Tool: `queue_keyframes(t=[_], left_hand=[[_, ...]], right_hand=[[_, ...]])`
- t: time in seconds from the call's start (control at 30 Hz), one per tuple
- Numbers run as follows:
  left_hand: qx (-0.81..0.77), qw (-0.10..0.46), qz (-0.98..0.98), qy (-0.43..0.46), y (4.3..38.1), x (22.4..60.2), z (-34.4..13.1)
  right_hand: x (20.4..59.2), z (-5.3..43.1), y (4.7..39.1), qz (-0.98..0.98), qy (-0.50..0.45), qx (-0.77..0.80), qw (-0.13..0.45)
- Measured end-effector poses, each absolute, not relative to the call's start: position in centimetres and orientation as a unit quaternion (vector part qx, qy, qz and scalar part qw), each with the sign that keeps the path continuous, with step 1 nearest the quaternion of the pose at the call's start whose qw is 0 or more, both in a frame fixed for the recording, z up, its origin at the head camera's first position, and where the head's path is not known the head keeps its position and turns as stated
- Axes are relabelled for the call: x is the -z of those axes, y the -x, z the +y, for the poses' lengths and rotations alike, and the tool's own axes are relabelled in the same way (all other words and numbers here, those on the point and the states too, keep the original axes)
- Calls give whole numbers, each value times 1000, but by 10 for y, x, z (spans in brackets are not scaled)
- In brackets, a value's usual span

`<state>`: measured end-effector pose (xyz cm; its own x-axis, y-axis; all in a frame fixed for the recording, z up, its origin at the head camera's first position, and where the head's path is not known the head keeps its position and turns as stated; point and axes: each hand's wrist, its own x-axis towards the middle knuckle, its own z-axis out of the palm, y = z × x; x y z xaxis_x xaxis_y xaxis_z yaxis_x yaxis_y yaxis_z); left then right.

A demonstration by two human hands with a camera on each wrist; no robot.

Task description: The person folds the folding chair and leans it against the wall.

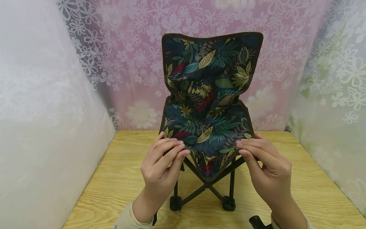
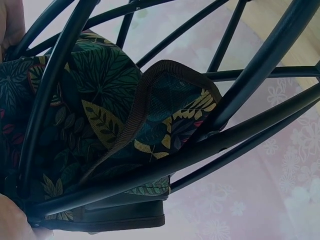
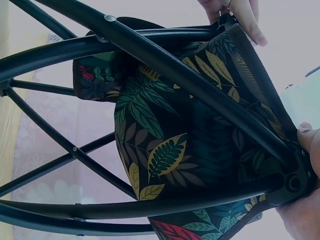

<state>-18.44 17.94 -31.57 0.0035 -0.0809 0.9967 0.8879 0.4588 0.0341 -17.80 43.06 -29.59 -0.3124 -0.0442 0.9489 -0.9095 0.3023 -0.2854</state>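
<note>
A small folding chair (image 1: 213,124) with dark leaf-print fabric and brown edging stands unfolded, its backrest upright and its seat sagging at the front. My left hand (image 1: 161,162) grips the seat's front left corner, fingers on top and thumb toward the inner edge. At the front right corner my right hand (image 1: 270,163) holds on the same way. The right wrist view shows the black plastic corner joint (image 3: 295,182) against that hand's palm. Crossed black tubes (image 2: 240,85) run beneath the fabric. The fingers' undersides are partly hidden.
The chair stands on a wood-grain table (image 1: 120,178). Behind it hangs a pink flowered curtain (image 1: 128,63), with whitish sheets (image 1: 43,111) at both sides. A black tube end (image 1: 255,222) shows near the right forearm.
</note>
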Motion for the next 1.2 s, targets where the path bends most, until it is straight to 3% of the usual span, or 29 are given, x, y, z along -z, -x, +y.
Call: queue_keyframes(t=[1.2], left_hand=[[385,638,-572,342,189,307,189]], right_hand=[[290,418,179,-634,-362,-484,482]])
